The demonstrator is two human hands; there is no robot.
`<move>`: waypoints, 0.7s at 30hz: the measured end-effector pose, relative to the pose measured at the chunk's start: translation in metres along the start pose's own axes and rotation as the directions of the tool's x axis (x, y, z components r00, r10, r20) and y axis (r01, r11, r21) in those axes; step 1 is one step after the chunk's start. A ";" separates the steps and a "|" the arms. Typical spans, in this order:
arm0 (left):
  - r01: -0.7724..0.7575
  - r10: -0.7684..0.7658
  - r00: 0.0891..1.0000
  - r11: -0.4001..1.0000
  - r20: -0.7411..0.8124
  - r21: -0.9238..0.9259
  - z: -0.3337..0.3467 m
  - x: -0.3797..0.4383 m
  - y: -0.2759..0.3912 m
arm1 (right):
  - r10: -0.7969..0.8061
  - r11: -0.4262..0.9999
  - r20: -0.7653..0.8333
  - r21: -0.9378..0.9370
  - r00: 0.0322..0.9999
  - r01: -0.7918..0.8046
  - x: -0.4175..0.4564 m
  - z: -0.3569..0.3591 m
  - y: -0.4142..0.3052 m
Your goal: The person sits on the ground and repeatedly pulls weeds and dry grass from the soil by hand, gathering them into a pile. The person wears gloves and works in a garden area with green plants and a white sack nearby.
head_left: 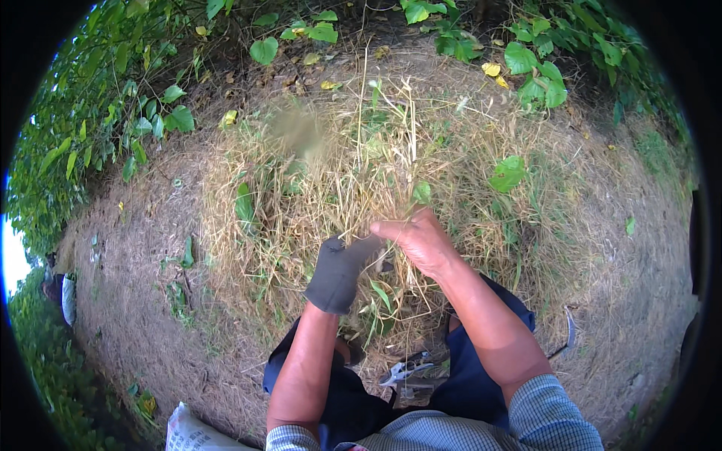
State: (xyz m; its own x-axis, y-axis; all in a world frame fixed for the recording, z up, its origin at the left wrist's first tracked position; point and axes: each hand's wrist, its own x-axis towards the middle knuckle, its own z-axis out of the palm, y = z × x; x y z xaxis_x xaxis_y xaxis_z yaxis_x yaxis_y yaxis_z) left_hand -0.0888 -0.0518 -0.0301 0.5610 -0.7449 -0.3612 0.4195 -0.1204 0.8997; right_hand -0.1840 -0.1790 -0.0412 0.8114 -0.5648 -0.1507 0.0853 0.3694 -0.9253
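A wide pile of dry, straw-like grass (316, 203) with some green leaves lies before me. My left hand (341, 270), in a dark grey glove, grips the lower part of a bunch of dry grass stems (389, 180) at the middle of the pile. My bare right hand (420, 239) closes on the same bunch from the right, its thumb pointing towards the glove. The bunch points away from me, and loose stalks hang below my hands. Grass hides most of the fingertips.
Pruning shears (403, 372) lie between my legs. A sickle (569, 335) rests on the ground at the right. A white printed sack (194, 434) stands at the lower left, another pale sack (68, 299) at the far left. Leafy bushes (113, 84) border the ground.
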 end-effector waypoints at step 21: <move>-0.035 0.041 0.996 0.996 -0.076 0.079 0.002 0.001 0.004 | 0.001 0.995 -0.065 -0.103 0.998 -0.008 0.000 0.001 0.004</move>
State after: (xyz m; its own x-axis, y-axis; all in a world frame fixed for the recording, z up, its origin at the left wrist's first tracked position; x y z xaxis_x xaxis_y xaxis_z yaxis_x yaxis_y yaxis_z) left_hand -0.0884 -0.0542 -0.0260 0.6301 -0.6973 -0.3416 0.3420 -0.1458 0.9283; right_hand -0.1828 -0.1771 -0.0447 0.7721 -0.6112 -0.1740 0.0186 0.2955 -0.9552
